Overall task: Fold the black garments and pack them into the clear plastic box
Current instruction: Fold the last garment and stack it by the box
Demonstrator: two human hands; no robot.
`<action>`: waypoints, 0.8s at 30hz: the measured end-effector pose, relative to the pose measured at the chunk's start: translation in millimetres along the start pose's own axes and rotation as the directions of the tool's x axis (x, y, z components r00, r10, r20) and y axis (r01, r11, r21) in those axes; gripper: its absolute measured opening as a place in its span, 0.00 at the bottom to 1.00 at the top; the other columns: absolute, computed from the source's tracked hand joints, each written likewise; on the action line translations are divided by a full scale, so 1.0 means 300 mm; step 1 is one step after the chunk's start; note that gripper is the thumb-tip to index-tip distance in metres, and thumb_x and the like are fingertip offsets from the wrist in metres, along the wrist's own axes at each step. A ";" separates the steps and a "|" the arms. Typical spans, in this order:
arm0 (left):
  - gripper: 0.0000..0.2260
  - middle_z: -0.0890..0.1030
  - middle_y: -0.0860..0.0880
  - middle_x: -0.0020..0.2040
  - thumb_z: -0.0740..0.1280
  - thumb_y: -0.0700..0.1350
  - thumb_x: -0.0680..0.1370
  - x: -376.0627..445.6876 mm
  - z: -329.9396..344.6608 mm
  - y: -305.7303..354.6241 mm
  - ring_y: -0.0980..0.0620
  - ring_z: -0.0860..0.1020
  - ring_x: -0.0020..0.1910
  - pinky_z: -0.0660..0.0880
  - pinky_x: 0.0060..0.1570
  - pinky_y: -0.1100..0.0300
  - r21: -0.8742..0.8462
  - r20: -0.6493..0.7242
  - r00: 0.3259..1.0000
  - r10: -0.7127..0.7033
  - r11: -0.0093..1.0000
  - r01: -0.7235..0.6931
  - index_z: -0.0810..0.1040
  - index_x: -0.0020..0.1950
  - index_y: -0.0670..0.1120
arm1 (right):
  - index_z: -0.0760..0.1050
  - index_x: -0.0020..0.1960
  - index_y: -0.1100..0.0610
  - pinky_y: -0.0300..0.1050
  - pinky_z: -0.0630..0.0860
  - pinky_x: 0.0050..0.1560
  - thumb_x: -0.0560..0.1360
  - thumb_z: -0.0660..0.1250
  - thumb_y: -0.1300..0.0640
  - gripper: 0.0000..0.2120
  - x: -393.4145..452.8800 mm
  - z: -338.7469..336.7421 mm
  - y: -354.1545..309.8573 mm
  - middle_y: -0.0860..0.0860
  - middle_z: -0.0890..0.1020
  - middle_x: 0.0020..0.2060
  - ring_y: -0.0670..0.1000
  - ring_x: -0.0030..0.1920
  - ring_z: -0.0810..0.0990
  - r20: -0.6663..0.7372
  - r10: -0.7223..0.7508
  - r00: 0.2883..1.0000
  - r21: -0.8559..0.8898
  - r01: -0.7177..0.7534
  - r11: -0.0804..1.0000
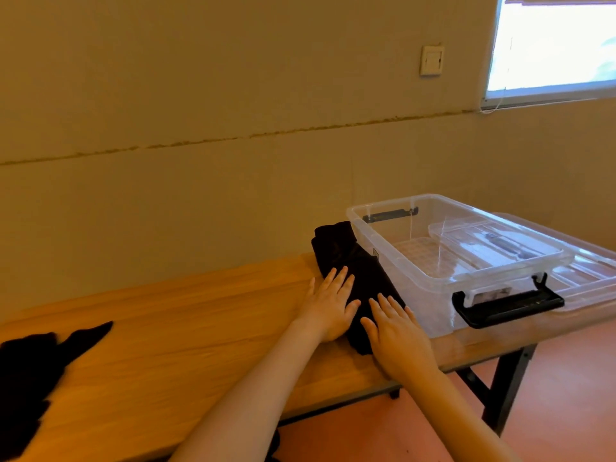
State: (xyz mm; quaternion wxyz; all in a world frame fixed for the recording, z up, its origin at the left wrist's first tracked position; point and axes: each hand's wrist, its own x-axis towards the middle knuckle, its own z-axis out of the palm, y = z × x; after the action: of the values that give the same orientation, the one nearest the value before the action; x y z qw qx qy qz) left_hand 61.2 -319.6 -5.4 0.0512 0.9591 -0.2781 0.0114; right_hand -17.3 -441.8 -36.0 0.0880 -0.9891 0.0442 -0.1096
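Observation:
A folded black garment (pixel 360 271) lies on the wooden table (pixel 186 328), right against the left wall of the clear plastic box (pixel 433 281). My left hand (pixel 328 305) rests flat on the garment's left edge, fingers spread. Flat on its near end lies my right hand (pixel 396 338), fingers apart. Neither hand grips the cloth. The box stands open with black handles, and nothing black shows inside it. Another black garment (pixel 30 375) lies unfolded at the table's left end.
The box's clear lid (pixel 593 271) lies under and beside the box at the table's right end. The table's right edge and dark metal legs (pixel 506 388) are near the box. A wall runs close behind the table.

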 end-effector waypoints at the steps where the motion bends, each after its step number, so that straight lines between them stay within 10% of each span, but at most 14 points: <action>1: 0.25 0.42 0.51 0.78 0.47 0.55 0.82 -0.022 -0.003 -0.016 0.52 0.40 0.76 0.38 0.72 0.48 -0.009 -0.013 1.000 -0.014 1.000 0.014 0.45 0.77 0.50 | 0.51 0.76 0.55 0.45 0.46 0.73 0.57 0.12 0.32 0.58 -0.004 -0.017 -0.009 0.51 0.54 0.75 0.49 0.76 0.49 -0.011 0.000 1.000 0.008 0.000 1.000; 6: 0.25 0.43 0.51 0.78 0.47 0.55 0.82 -0.177 -0.020 -0.170 0.52 0.41 0.76 0.39 0.74 0.48 -0.060 -0.047 0.984 -0.170 0.984 0.167 0.45 0.77 0.50 | 0.66 0.70 0.59 0.52 0.53 0.71 0.78 0.38 0.40 0.34 -0.009 -0.034 -0.139 0.57 0.69 0.69 0.55 0.72 0.62 -0.255 -0.066 0.965 0.030 0.076 0.997; 9: 0.26 0.46 0.50 0.78 0.47 0.56 0.82 -0.284 -0.010 -0.324 0.51 0.44 0.76 0.42 0.73 0.48 -0.019 -0.077 0.955 -0.287 0.958 0.287 0.47 0.78 0.49 | 0.56 0.75 0.56 0.44 0.40 0.70 0.81 0.47 0.45 0.26 -0.009 -0.024 -0.275 0.52 0.58 0.74 0.51 0.75 0.51 -0.137 -0.254 0.958 0.102 0.268 0.958; 16: 0.27 0.46 0.47 0.78 0.46 0.58 0.82 -0.645 0.020 -0.669 0.49 0.44 0.76 0.44 0.74 0.50 -0.111 -0.019 0.777 -0.629 0.774 0.624 0.48 0.78 0.47 | 0.44 0.76 0.57 0.51 0.44 0.74 0.80 0.47 0.42 0.31 0.037 0.101 -0.572 0.53 0.46 0.76 0.53 0.76 0.44 0.343 -0.461 0.818 0.166 0.430 0.887; 20: 0.27 0.43 0.48 0.78 0.46 0.58 0.82 -0.743 0.031 -0.720 0.49 0.42 0.76 0.42 0.74 0.50 -0.120 0.048 0.749 -0.661 0.741 0.661 0.47 0.78 0.47 | 0.44 0.76 0.57 0.53 0.43 0.74 0.79 0.45 0.40 0.32 0.075 0.149 -0.671 0.54 0.46 0.76 0.54 0.76 0.44 0.382 -0.487 0.785 0.128 0.477 0.870; 24: 0.29 0.40 0.47 0.77 0.46 0.61 0.80 -0.806 0.016 -0.751 0.47 0.37 0.75 0.36 0.71 0.45 -0.017 -0.253 0.604 -0.756 0.628 0.778 0.45 0.77 0.48 | 0.44 0.76 0.58 0.50 0.42 0.73 0.71 0.33 0.30 0.43 0.095 0.168 -0.699 0.54 0.46 0.76 0.52 0.76 0.44 0.344 -0.519 0.783 0.157 0.496 0.854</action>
State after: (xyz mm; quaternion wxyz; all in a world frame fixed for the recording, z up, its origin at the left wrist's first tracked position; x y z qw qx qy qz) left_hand -22.7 -2.3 -43.1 0.0385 0.9781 0.1692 0.1152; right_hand 36.0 -230.8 -39.8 0.0907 -0.9636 -0.2442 0.0602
